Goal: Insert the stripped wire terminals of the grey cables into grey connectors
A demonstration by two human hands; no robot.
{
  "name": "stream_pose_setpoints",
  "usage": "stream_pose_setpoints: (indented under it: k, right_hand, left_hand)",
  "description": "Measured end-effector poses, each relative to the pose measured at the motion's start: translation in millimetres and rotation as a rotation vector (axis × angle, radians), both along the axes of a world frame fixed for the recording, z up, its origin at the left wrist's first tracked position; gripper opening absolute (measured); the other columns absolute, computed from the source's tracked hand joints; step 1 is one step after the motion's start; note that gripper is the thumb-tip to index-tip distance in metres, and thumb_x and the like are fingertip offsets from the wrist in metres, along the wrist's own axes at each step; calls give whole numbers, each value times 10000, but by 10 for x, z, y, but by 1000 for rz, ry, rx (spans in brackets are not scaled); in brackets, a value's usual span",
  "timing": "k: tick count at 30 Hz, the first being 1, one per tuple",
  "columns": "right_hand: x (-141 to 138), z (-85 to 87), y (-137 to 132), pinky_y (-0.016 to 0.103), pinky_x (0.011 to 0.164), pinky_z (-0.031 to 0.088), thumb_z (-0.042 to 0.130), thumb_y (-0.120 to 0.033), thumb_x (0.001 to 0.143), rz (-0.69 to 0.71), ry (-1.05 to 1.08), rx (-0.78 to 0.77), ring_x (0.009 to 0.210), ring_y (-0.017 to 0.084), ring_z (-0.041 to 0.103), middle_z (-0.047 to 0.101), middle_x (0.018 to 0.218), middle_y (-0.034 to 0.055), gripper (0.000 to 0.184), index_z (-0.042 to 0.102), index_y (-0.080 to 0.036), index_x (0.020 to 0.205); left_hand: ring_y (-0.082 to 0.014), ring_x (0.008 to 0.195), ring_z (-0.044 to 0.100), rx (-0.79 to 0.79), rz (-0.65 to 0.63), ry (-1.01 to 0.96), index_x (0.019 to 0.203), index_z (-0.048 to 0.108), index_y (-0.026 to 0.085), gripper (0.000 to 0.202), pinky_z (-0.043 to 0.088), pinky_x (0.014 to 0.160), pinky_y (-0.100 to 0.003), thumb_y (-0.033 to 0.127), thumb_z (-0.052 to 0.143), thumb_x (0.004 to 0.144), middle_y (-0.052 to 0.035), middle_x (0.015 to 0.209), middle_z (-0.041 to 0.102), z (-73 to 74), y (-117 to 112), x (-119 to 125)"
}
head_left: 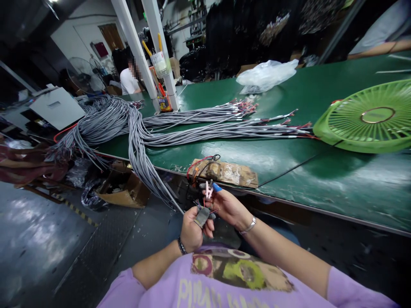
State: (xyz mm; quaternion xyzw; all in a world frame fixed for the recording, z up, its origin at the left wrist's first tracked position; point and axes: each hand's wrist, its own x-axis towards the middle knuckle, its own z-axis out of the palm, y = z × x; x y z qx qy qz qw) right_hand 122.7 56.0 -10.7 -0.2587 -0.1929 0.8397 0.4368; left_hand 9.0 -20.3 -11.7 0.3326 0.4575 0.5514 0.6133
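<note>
My left hand (192,233) is closed around the end of a grey cable, and a dark grey cover wraps its thumb. Fine coloured wires (198,205) fan out above that thumb. Just to the right, my right hand (231,208) is bent in a pinch, with a blue cover (217,187) on one fingertip. A small pale pink clip-like piece (208,190) shows at its fingertips. Thin red wire ends show between the two hands. From the bench a bundle of grey cables (141,158) hangs down toward my left hand.
On the green bench (289,175) lie long grey cables (199,132) with stripped ends. A wooden block (231,173) with wires sits at the front edge. A green fan (369,115) stands right, a plastic bag (268,75) behind. A cardboard box (125,188) is below left. Other people sit beyond.
</note>
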Motion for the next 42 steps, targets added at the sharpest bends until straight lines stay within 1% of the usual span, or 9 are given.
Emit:
stream_pose_setpoints:
  k: [3, 8, 12, 16, 24, 29, 33, 39, 42]
  right_hand:
    - [-4, -7, 0, 209, 532, 473, 622, -331, 792, -29, -60, 56, 577, 104, 572, 691, 780, 46, 187, 677, -162, 854]
    - [-37, -52, 10, 213, 533, 469, 613, -443, 785, -87, -103, 102, 590, 113, 578, 693, 763, 59, 298, 682, -154, 794]
    - [-63, -24, 29, 225, 514, 475, 641, -427, 768, -32, -54, 18, 534, 109, 568, 697, 746, 53, 273, 679, -156, 783]
    - [-93, -7, 55, 218, 486, 478, 672, -416, 743, -41, -20, -71, 485, 105, 556, 672, 632, 31, 273, 674, -144, 756]
    - [-126, -29, 76, 196, 422, 459, 708, -395, 713, -94, -13, -35, 457, 98, 539, 648, 582, 19, 246, 646, -158, 691]
    - [-121, -44, 67, 200, 442, 479, 681, -413, 737, -86, -10, -1, 475, 98, 552, 655, 618, 15, 243, 632, -177, 706]
    - [-123, -42, 53, 207, 466, 485, 659, -429, 752, -90, -3, -42, 491, 105, 557, 651, 626, 24, 262, 641, -169, 727]
    - [-99, -3, 29, 209, 482, 468, 573, -487, 801, -40, 29, -93, 510, 103, 553, 652, 661, 28, 332, 645, -164, 770]
    - [-75, 16, 22, 209, 480, 460, 554, -476, 816, 0, 36, -87, 513, 100, 549, 660, 706, 39, 330, 639, -159, 788]
  left_hand:
    - [-64, 283, 447, 7, 10, -22, 642, 555, 141, 332, 284, 282, -159, 453, 619, 736, 12, 449, 577, 32, 21, 16]
    - [-62, 272, 433, 12, 3, -78, 614, 547, 145, 315, 281, 273, -156, 427, 626, 727, 13, 434, 570, 56, 67, 47]
    - [-63, 271, 433, 7, -9, -85, 631, 568, 137, 307, 290, 272, -158, 423, 626, 727, 9, 435, 572, 19, 94, 60]
    - [-63, 270, 433, -11, -16, -70, 640, 573, 132, 326, 277, 270, -160, 442, 626, 726, 7, 439, 573, -39, 111, 61]
    - [-58, 276, 432, -18, -25, -49, 647, 564, 134, 338, 280, 279, -159, 456, 632, 721, 11, 450, 574, -85, 113, 53]
    - [-55, 274, 427, -34, -37, -26, 649, 563, 134, 354, 277, 280, -159, 474, 624, 726, 15, 446, 566, -91, 116, 45]
    - [-56, 274, 428, -24, -25, -38, 642, 560, 135, 331, 280, 278, -156, 447, 621, 734, 16, 445, 567, -87, 114, 47]
    - [-60, 275, 430, 2, -1, -45, 657, 571, 133, 324, 289, 276, -160, 445, 627, 726, 13, 443, 570, -55, 105, 42]
    - [-61, 278, 434, 5, 0, -21, 652, 563, 137, 341, 293, 283, -161, 464, 621, 728, 12, 447, 573, -41, 73, 31]
